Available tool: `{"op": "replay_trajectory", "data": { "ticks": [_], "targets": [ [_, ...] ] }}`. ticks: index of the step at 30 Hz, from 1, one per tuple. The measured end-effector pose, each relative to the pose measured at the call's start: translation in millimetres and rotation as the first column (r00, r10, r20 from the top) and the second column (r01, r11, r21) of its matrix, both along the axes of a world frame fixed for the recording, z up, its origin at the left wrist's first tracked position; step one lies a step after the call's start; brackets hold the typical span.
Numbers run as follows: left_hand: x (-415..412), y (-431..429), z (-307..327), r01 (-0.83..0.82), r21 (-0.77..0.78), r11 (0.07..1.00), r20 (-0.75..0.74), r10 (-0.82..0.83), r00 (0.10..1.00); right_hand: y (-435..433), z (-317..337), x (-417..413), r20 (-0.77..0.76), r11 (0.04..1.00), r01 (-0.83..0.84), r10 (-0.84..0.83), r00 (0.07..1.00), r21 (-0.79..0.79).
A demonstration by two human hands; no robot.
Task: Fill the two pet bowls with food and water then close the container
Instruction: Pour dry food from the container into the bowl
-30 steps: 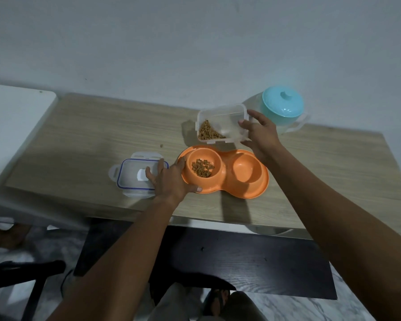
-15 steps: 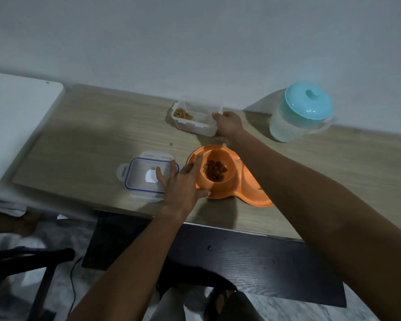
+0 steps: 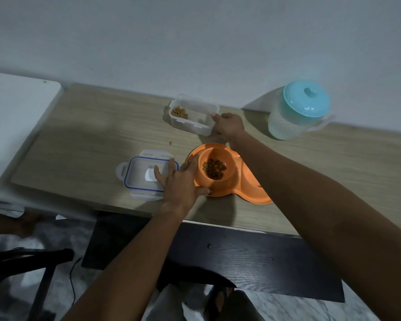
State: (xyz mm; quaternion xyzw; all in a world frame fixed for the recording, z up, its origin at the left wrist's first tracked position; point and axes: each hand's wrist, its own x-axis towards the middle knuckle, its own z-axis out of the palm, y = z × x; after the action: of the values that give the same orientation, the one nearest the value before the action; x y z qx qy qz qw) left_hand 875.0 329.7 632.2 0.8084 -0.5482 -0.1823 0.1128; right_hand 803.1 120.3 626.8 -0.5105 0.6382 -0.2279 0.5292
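Note:
An orange double pet bowl [image 3: 245, 184] sits near the table's front edge; its left bowl holds brown kibble [image 3: 214, 171], its right bowl is hidden by my right forearm. My left hand [image 3: 181, 181] rests on the bowl's left rim, fingers also over the container lid [image 3: 144, 174]. The clear food container [image 3: 193, 117] stands on the table at the back with some kibble inside. My right hand [image 3: 228, 127] holds its right end. A pitcher with a turquoise lid [image 3: 296, 112] stands at the back right.
The wooden table [image 3: 90, 140] runs along a grey wall. One stray kibble [image 3: 170, 142] lies on it. A white surface [image 3: 14, 112] adjoins at the left. A dark board [image 3: 218, 256] lies below the front edge.
My right hand has carried the food container from above the bowl to the back of the table and set it down upright. The left hand stays on the bowl.

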Motion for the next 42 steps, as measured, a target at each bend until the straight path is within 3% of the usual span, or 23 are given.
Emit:
{"op": "replay_trajectory", "data": {
  "ticks": [6, 14, 18, 21, 24, 31, 34, 39, 42],
  "targets": [
    [-2.0, -4.8, 6.4, -0.009, 0.02, 1.0, -0.02, 0.009, 1.0, 54.3, 32.0, -62.7, -0.147, 0.964, -0.121, 0.087, 0.985, -0.238],
    [-28.6, -16.1, 17.2, -0.068, 0.05, 0.996, -0.058, 0.071, 0.996, 84.5, 42.5, -128.5, -0.326, 0.912, -0.197, 0.076, 0.942, -0.359],
    [-33.7, -18.7, 17.9, -0.109, 0.058, 0.992, -0.112, 0.115, 0.987, 81.3, 38.1, -151.1, -0.499, 0.949, -0.174, 0.02, 0.867, -0.265],
    [-35.9, -16.7, 17.9, -0.132, 0.053, 0.99, -0.149, 0.139, 0.979, 82.2, 27.8, -166.6, -0.489, 0.962, -0.21, 0.1, 0.867, -0.175],
    [-35.9, -15.0, 17.8, -0.132, 0.06, 0.989, -0.149, 0.14, 0.979, 85.1, 23.9, -173.1, -0.465, 0.95, -0.252, 0.14, 0.874, -0.187],
    [-4.4, -0.4, 13.8, -0.158, 0.062, 0.986, -0.107, 0.164, 0.981, 92.7, 24.9, -138.7, -0.482, 0.922, -0.327, 0.195, 0.854, -0.207],
    [17.1, 10.9, 15.1, -0.18, 0.053, 0.982, -0.121, 0.185, 0.975, 97.5, 25.3, -112.0, -0.558, 0.9, -0.382, 0.211, 0.803, -0.208],
    [52.4, 25.9, 14.2, -0.222, 0.031, 0.975, -0.132, 0.224, 0.966, 101.1, 31.3, -41.0, -0.559, 0.739, -0.529, 0.25, 0.79, -0.417],
    [62.4, 27.9, 17.4, -0.184, 0.04, 0.982, -0.097, 0.187, 0.978, 99.0, 34.6, 12.9, -0.555, 0.665, -0.625, 0.363, 0.749, -0.408]
  ]
}}
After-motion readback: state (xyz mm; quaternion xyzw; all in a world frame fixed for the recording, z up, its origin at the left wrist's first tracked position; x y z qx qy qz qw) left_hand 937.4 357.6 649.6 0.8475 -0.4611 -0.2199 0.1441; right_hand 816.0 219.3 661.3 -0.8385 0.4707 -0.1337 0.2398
